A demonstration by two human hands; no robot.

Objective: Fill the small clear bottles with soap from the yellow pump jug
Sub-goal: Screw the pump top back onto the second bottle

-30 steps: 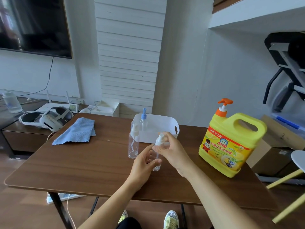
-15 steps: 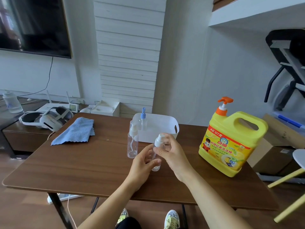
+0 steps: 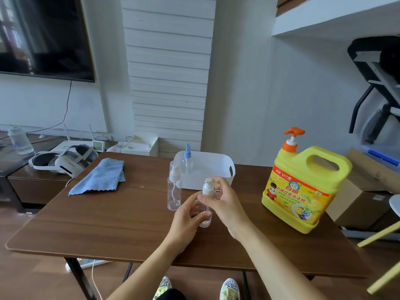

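Observation:
A small clear bottle (image 3: 205, 221) with a white pump cap stands on the brown table (image 3: 108, 224) in front of me. My left hand (image 3: 186, 219) grips its body. My right hand (image 3: 225, 202) pinches the white cap at the top. A second clear pump bottle (image 3: 174, 191) stands upright just to the left, untouched. A third bottle with a blue cap (image 3: 187, 161) stands in the white basket (image 3: 216, 172) behind. The yellow pump jug (image 3: 303, 189) with an orange pump stands at the right of the table, apart from both hands.
A blue cloth (image 3: 101, 176) lies at the table's back left. A white headset (image 3: 65, 161) rests on a low cabinet to the left. Cardboard boxes (image 3: 363, 204) and a stool with yellow legs (image 3: 381, 245) stand to the right of the table.
Both hands have stayed on the bottle. My right hand's fingers have shifted slightly around the cap; the bottle has not left the table.

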